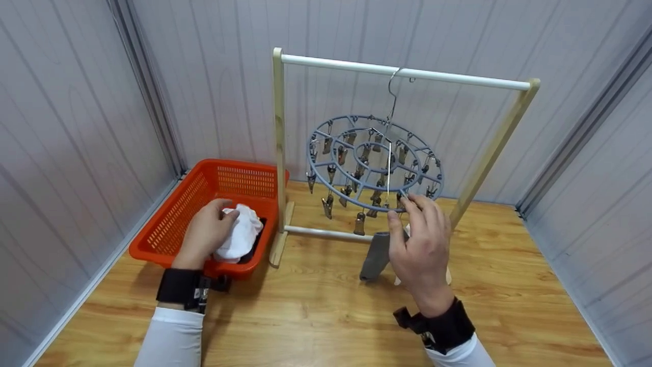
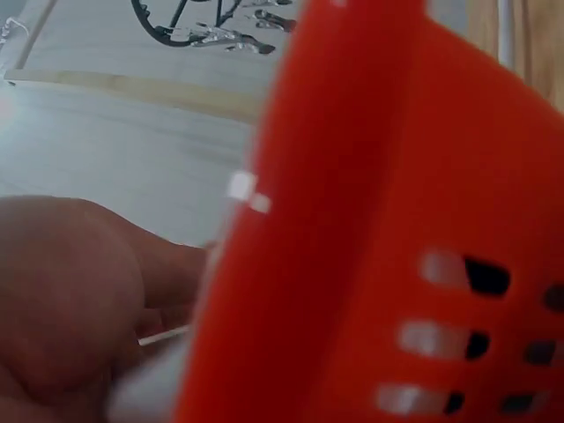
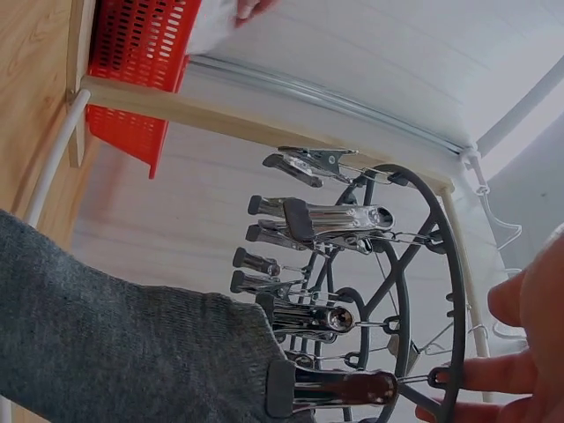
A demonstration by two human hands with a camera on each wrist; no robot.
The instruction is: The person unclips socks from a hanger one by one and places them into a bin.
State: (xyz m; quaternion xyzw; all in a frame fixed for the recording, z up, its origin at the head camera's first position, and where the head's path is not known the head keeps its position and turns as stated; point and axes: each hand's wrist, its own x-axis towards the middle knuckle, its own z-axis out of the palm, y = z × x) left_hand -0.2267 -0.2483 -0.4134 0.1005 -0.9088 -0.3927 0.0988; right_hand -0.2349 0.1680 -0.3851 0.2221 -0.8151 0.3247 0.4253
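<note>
My left hand point(image 1: 206, 229) is over the orange basket point(image 1: 168, 219) and grips a white cloth point(image 1: 242, 234), possibly a sock; the fingertips are partly hidden. In the right wrist view, this white cloth point(image 3: 210, 25) shows by the left fingers. My right hand point(image 1: 423, 244) is at the near right rim of a round grey clip hanger point(image 1: 318, 176). Its fingers point(image 3: 498, 373) touch the ring from behind, while the thumb stands apart from it. Metal clips point(image 3: 339, 388) on the ring hold a grey sock point(image 3: 150, 352), which hangs down beside the right hand.
The hanger hooks over the white bar point(image 1: 336, 63) of a wooden-sided stand point(image 1: 279, 127). Several clips dangle from its rings. Dark cloth point(image 1: 250, 254) lies under the white one in the basket. Behind the stand is a panelled wall point(image 1: 224, 76).
</note>
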